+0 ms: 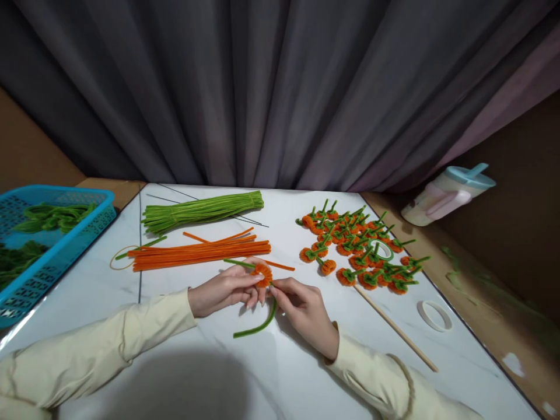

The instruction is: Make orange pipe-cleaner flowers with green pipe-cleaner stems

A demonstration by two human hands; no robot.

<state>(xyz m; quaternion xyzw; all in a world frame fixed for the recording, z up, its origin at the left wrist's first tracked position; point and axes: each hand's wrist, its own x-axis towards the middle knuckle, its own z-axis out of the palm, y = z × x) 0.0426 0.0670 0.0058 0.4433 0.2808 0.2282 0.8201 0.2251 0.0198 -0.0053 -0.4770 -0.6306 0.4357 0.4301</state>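
Between the fingers of my left hand (230, 289) is an orange ring of coiled pipe cleaner (263, 275), held upright over the table. A green pipe cleaner (258, 328) passes by the ring; one end sticks out to the left above my left fingers, the other curves down below. My right hand (306, 306) pinches this green stem at the ring's lower right edge. Just behind the hands lies a bundle of orange pipe cleaners (196, 255), and farther back a thick bundle of green pipe cleaners (203, 211).
Many small orange pumpkins with green stems (345, 277) cover the right side of the table. Among them sits a roll of tape (380, 249); another white ring (434, 316) lies nearer. A wooden stick (396, 328), a tumbler (448, 193) and a blue basket (85, 230) stand or lie around.
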